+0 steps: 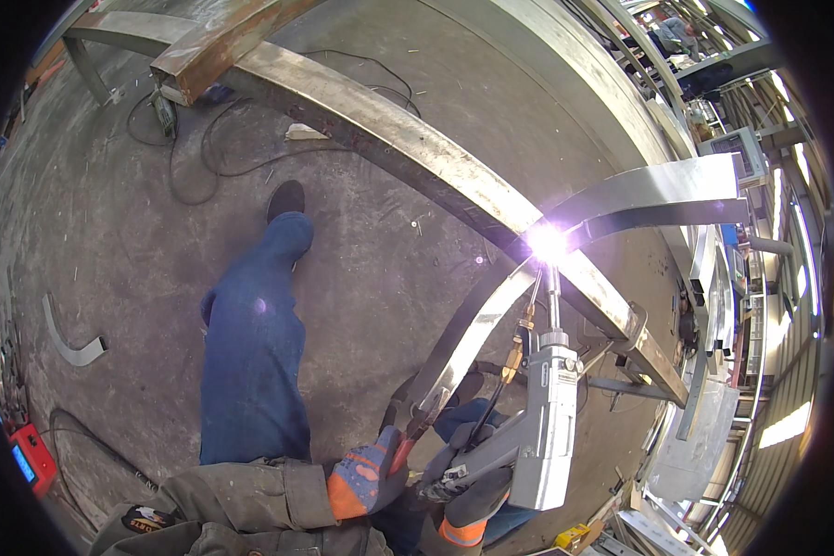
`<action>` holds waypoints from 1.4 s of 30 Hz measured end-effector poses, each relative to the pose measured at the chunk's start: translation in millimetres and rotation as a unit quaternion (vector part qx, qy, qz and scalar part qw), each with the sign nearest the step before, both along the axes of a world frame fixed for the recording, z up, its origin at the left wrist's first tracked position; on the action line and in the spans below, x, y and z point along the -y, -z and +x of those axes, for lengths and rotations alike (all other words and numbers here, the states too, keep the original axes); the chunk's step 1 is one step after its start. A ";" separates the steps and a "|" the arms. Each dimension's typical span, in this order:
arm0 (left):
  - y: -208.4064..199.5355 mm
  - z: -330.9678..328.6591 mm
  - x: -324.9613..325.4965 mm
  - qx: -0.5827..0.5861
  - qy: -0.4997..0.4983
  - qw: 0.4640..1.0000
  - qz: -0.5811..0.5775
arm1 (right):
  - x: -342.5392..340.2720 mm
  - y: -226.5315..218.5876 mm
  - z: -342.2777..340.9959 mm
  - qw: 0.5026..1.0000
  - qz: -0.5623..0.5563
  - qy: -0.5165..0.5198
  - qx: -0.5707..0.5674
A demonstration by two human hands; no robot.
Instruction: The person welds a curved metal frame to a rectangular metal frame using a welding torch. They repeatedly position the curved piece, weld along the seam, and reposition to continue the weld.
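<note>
My left hand (363, 474), in an orange and grey glove, is closed around a red-handled tool (404, 452) at the lower end of a curved metal bar (482, 324). My right hand (477, 500), in a dark glove with an orange cuff, grips a silver handheld welding gun (554, 398), partly hidden behind its body. The gun's nozzle points up to a bright white-violet glare on a long square steel tube (408, 148). Beside the nozzle runs a thin brass-coloured wire guide (517, 350). The glare hides the joint where the bar meets the tube.
A wide curved metal piece (663, 190) extends right from the glare. A clamp (636, 324) sits on the tube's right part. Black cable (208, 157) loops across the floor, near a rusty tube (222, 46). A curved offcut (69, 343) and a red device (32, 461) lie left.
</note>
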State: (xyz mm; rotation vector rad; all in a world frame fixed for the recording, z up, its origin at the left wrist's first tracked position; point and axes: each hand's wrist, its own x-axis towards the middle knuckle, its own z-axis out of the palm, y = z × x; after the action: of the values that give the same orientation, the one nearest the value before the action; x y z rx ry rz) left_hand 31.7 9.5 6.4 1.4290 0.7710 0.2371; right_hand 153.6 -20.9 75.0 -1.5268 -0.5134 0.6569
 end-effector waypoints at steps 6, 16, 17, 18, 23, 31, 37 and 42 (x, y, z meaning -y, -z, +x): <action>-4.9 -0.7 -3.1 0.008 -0.016 1.000 -0.011 | 3.5 -2.1 1.7 0.998 -0.028 0.019 -0.050; -0.4 1.0 -3.3 0.011 -0.021 1.000 -0.020 | 9.7 -1.8 4.2 0.998 -0.031 -0.051 -0.015; 1.7 0.3 -4.1 0.018 -0.025 0.999 -0.018 | 10.3 -2.1 3.9 0.998 -0.035 -0.049 -0.009; 2.2 0.0 -2.7 0.019 -0.024 0.999 -0.014 | 11.0 -2.2 3.7 0.998 -0.038 -0.047 -0.008; 8.0 -2.3 1.1 0.046 -0.029 0.998 -0.008 | 16.6 -0.6 5.5 0.997 -0.035 -0.069 -0.028; 14.7 -1.9 9.4 0.064 -0.015 0.997 0.027 | 19.9 0.8 5.0 0.997 -0.018 -0.063 -0.036; 14.2 -6.8 10.0 0.023 0.039 0.994 0.097 | 21.6 -3.8 3.8 0.994 0.001 -0.062 -0.086; 9.0 -4.3 10.3 0.060 -0.028 0.988 0.142 | 23.4 -4.5 1.8 0.992 0.003 -0.059 -0.110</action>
State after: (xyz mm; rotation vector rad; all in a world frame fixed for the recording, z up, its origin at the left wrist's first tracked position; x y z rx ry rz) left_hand 27.3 -0.8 -2.6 1.6447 0.6993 0.4878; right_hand 155.3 -44.4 79.5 -1.4056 -0.4382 0.9042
